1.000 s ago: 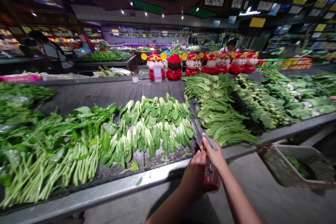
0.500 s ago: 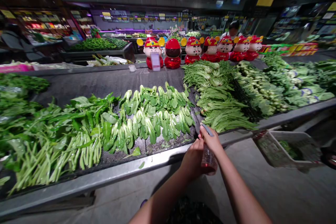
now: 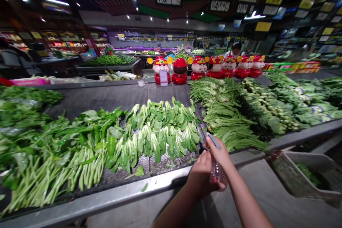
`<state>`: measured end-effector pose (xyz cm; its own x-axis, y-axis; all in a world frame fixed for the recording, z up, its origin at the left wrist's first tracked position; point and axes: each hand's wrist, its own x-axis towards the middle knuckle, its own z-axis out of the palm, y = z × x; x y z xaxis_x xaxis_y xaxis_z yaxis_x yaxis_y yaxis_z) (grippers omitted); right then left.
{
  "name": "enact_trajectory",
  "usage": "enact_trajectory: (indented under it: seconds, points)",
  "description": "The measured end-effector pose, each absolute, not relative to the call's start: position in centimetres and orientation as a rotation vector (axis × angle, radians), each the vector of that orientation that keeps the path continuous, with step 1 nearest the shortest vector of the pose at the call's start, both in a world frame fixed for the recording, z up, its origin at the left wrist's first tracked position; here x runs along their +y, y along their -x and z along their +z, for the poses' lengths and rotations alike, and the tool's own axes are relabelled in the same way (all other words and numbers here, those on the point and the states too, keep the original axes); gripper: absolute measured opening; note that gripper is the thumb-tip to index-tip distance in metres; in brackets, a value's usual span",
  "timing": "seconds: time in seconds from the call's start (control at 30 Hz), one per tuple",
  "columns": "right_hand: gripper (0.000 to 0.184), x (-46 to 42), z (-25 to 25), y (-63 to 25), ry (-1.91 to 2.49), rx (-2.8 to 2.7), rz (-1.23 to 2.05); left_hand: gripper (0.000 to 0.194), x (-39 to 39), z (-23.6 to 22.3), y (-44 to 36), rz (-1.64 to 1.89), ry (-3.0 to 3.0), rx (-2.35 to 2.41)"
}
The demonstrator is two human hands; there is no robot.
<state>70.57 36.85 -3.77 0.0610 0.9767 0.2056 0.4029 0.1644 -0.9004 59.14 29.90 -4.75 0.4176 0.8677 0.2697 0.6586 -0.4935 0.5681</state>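
Observation:
My left hand (image 3: 200, 174) wraps a clear plastic bottle (image 3: 218, 175) holding a little reddish liquid. My right hand (image 3: 220, 155) sits above the bottle, pinching a slim grey strip (image 3: 213, 141) whose far end points toward the vegetables. Both hands are just in front of the metal rail (image 3: 128, 189) of a vegetable stall. The nearest produce is a pile of bok choy (image 3: 160, 137) to the left and long-leaved greens (image 3: 235, 130) just ahead. My hands partly hide the bottle, and what the strip joins is hidden.
Leafy greens cover the stall on a dark mesh mat (image 3: 117, 96). A white plastic basket (image 3: 304, 174) with greens hangs at the right. Red figurines (image 3: 200, 68) line the far side. A person (image 3: 236, 48) stands beyond them. Price signs hang overhead.
The whole view has shifted slightly as my head moves. My hands stay together at the rail, still holding the bottle and strip.

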Motion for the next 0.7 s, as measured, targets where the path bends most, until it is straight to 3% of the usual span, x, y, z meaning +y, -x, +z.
enact_trajectory:
  seconds: [0.2,0.7]
  points:
    - [0.043,38.9,-0.3,-70.1,1.333,-1.560,0.642,0.106,31.8,-1.2,-58.1,0.651,-2.245,1.299]
    - [0.039,40.8,2.0,-67.1,1.129,-1.548,0.781,0.105,31.9,1.9,-56.1,0.705,-2.203,1.467]
